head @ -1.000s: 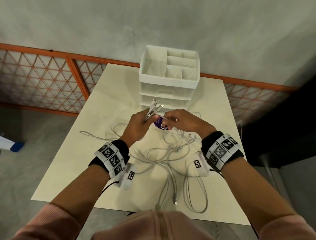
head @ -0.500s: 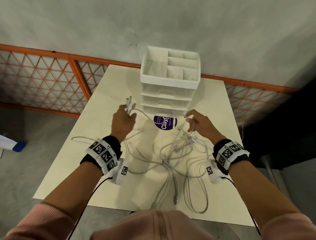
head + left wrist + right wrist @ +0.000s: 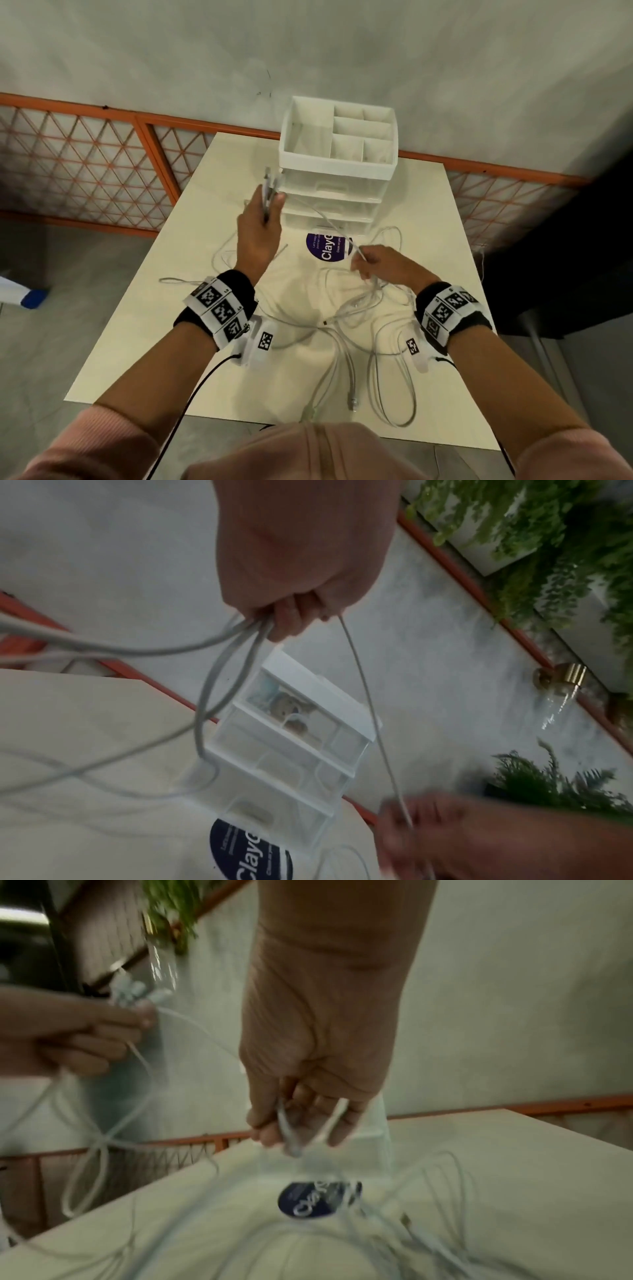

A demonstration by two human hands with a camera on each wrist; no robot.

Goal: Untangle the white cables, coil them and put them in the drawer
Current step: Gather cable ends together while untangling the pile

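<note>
Grey plaster wall (image 3: 205,51); orange lattice railing (image 3: 85,161) along its base; grey concrete floor (image 3: 68,325); cream table (image 3: 144,335).

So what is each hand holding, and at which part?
The left hand grips several white cables just below their plug ends. The right hand pinches one cable along its length, away from any plug.

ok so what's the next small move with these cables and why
Probably slide the right hand further along the taut cable toward the tangle, working it free. The left hand grips several plug ends raised beside the drawers, and one strand runs straight to the right hand's pinch, while the rest lies knotted on the table.
</note>
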